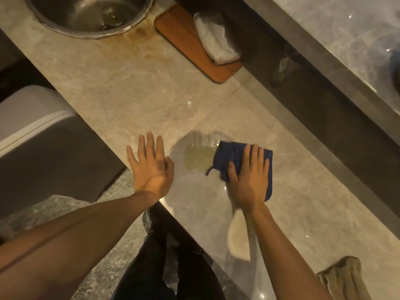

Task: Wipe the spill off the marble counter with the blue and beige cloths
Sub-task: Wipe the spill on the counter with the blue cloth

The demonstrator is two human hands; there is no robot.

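Note:
A yellowish-green spill [197,158] lies on the marble counter [134,100], with a thin wet film around it. My right hand [249,178] presses flat on the folded blue cloth [229,154], whose left edge touches the spill. Fingers spread, my left hand [150,164] rests flat on the counter near its front edge, just left of the spill, holding nothing. The beige cloth [344,278] lies crumpled at the bottom right, apart from both hands.
A round metal sink [65,20] is set into the counter at the top left. A wooden board [186,44] with a white plastic bag [214,37] sits behind the spill. A raised ledge [324,61] runs along the back. A grey bin [32,135] stands below on the left.

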